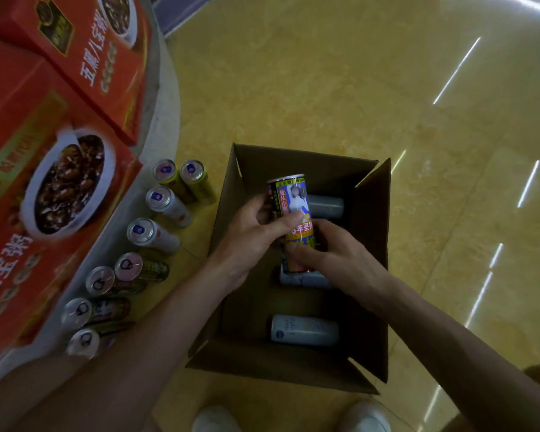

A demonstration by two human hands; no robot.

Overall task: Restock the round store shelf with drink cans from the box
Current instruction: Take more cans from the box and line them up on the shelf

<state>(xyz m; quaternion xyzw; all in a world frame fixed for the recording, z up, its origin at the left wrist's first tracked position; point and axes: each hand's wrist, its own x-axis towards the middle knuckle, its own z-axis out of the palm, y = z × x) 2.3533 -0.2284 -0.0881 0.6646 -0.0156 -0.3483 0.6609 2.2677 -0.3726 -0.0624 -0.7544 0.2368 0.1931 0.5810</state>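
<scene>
A person's left hand (pixel 253 229) curls round the middle and right hand (pixel 337 254) grips the base of a yellow-labelled can (pixel 293 210) over the open box (pixel 371 238), where several cans (pixel 304 330) appear to remain unshelved, while a row of cans (pixel 141 232) already lines the round shelf's (pixel 164 98) foot.

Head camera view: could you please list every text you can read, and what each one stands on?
"五黑八宝粥": upper red carton.
"宝粥": nearer red carton; its other print is blurred.
"我从小喝" and "年坚": yellow can; the rest is hidden or blurred.
Pale cans in the box: print too blurred.
Shelf cans: labels unreadable.
</scene>
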